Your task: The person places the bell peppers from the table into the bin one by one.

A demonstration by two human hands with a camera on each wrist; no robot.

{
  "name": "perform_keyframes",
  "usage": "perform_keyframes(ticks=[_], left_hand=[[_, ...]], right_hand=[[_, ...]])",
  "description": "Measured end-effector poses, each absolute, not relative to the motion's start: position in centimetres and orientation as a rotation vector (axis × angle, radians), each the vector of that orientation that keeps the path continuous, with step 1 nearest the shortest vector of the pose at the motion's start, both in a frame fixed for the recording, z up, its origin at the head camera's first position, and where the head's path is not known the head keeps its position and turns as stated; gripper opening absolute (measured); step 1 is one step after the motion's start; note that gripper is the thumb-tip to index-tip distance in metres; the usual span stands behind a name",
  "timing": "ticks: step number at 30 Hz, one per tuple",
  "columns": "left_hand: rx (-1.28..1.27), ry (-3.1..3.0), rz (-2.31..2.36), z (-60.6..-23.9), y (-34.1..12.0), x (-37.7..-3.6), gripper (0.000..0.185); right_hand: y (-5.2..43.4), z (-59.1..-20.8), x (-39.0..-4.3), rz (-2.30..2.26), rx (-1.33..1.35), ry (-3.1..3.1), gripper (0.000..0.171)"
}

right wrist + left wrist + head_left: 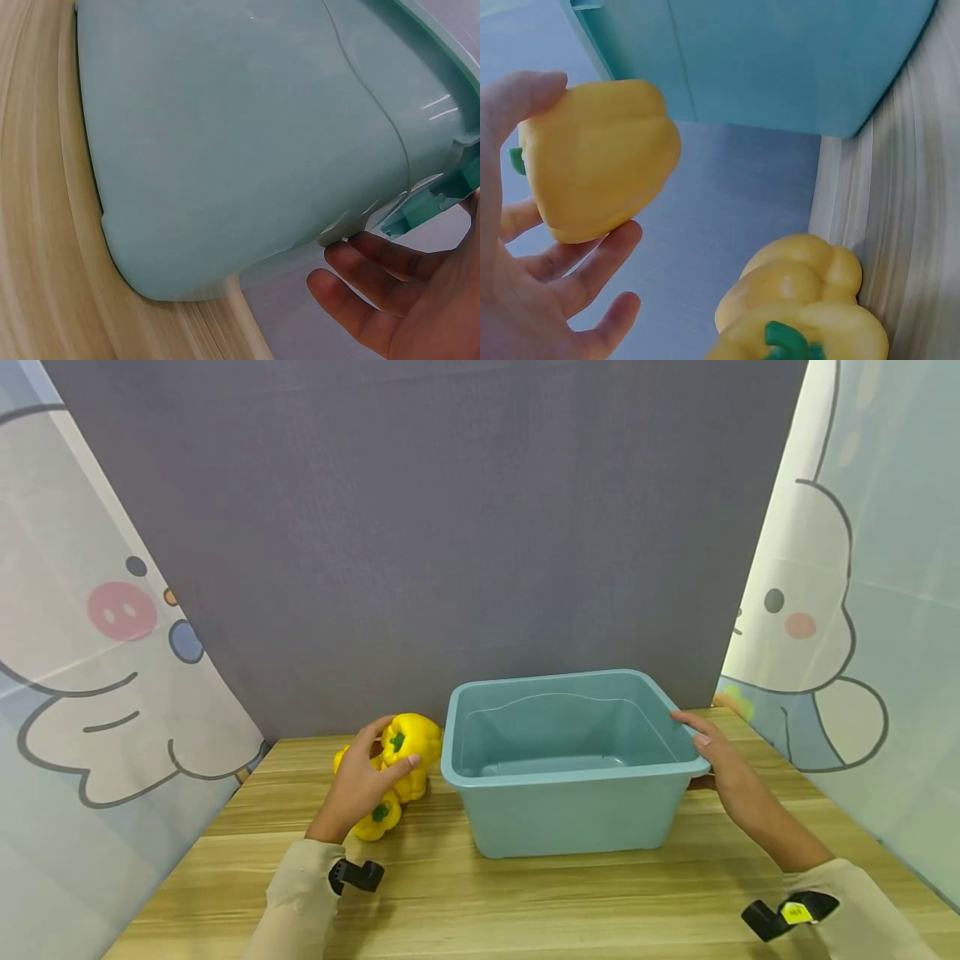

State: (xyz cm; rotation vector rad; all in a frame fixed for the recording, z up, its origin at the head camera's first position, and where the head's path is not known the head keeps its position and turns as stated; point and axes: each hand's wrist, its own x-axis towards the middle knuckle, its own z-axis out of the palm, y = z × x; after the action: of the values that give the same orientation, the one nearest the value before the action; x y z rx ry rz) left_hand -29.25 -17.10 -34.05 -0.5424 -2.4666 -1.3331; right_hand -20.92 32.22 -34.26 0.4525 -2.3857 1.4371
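Note:
A teal plastic tub (570, 814) stands on the wooden table, with nothing visible inside it. Left of it lie yellow bell peppers (375, 821) in a small heap. My left hand (363, 777) grips the topmost yellow pepper (412, 739), lifted a little off the heap; in the left wrist view that pepper (596, 157) sits between thumb and fingers, with other peppers (802, 307) lying below. My right hand (708, 747) holds the tub's right rim, thumb on top and fingers (375, 259) curled under the lip of the tub (225, 150).
The wooden table (525, 902) ends at a grey backdrop (420, 527) behind the tub. Cartoon-printed curtains (82, 652) close in both sides. Black wrist camera mounts (356, 875) sit on both sleeves.

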Motion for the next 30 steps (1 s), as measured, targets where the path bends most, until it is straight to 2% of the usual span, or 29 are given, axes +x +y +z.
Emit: perform_keyframes(ticks=[18,30], left_hand=[[-0.487,-2.342,-1.487,-33.2,-16.8,-28.8,0.081],[-0.470,-2.217,-1.848,-32.5,-17.0,-28.6,0.068]], right_hand=[[32.1,-34.2,-20.7,1.404,0.463,-2.386,0.051],[32.1,-34.3,-20.9,1.416,0.463,-2.375,0.050]])
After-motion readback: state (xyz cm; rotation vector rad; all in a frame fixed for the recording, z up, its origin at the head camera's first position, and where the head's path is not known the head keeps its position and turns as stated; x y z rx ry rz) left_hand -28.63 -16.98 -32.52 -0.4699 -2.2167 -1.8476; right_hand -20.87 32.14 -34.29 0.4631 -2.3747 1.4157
